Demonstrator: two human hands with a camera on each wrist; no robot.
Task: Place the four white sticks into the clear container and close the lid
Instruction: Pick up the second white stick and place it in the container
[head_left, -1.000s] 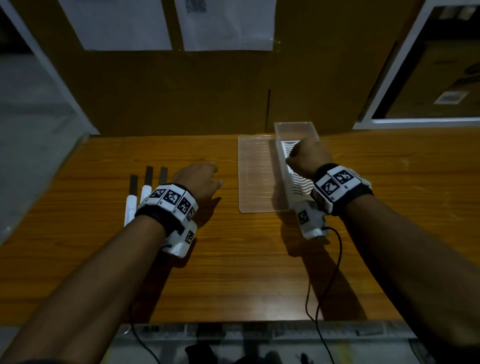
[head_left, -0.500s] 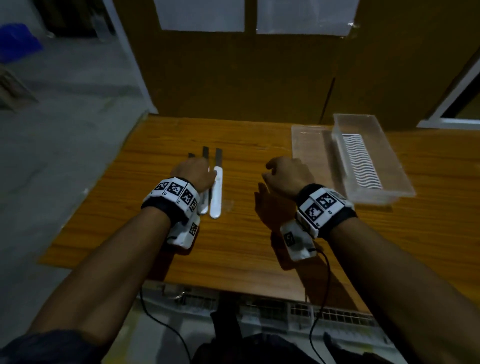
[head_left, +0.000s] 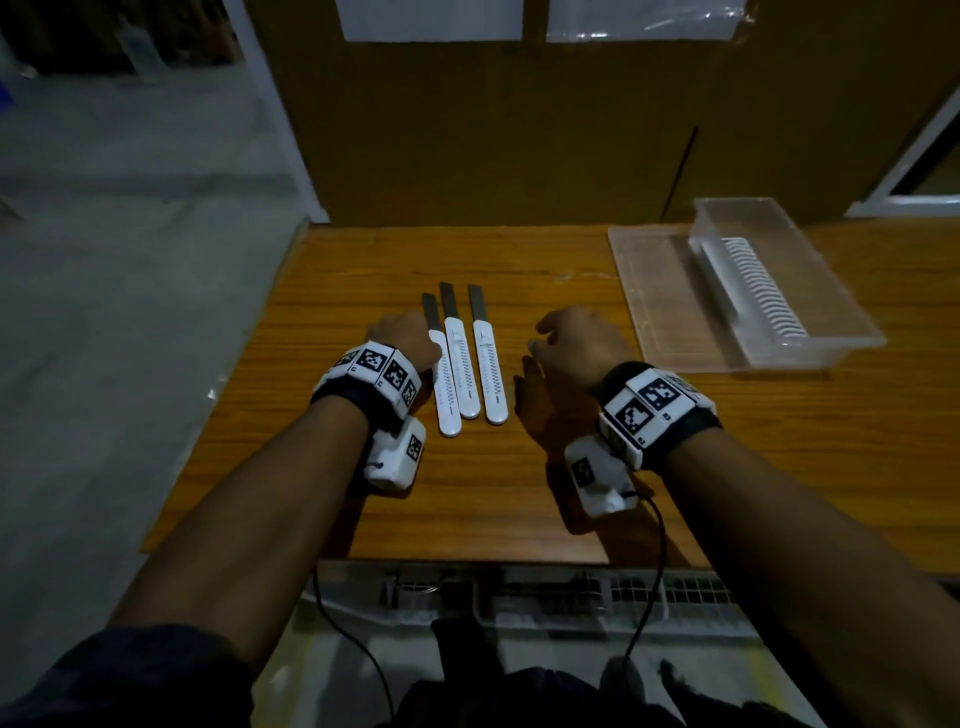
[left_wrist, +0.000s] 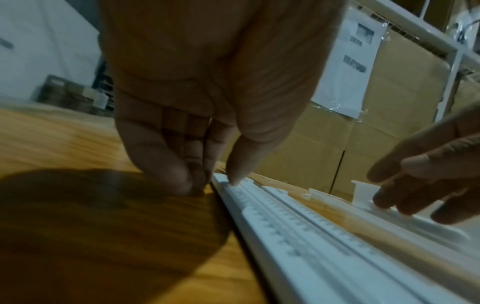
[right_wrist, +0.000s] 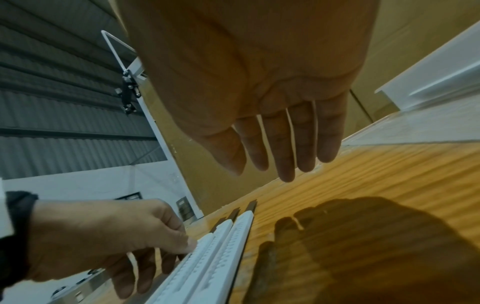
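Three white sticks (head_left: 464, 371) with dark ends lie side by side on the wooden table (head_left: 571, 493), and they also show in the wrist views (left_wrist: 298, 226) (right_wrist: 221, 257). My left hand (head_left: 405, 335) is on the leftmost stick (head_left: 445, 395). Its thumb tip (left_wrist: 233, 180) presses the stick's top and its curled fingers (left_wrist: 182, 181) sit at the stick's left edge. My right hand (head_left: 566, 338) hovers to the right of the sticks, holding nothing, with its fingers straight (right_wrist: 283, 156). The clear container (head_left: 810, 260) stands open at the far right, with a white ribbed piece (head_left: 763, 291) inside. Its flat lid (head_left: 649, 291) lies to its left.
The table's left edge (head_left: 244, 374) drops to grey floor close beside my left hand. Its near edge (head_left: 467, 558) is below my wrists. A brown cardboard wall (head_left: 519, 156) with taped papers stands behind the table. Bare wood lies between the sticks and the lid.
My right hand left the container and came left toward the sticks. My left hand moved from beside the sticks onto the leftmost one. The view swung left.
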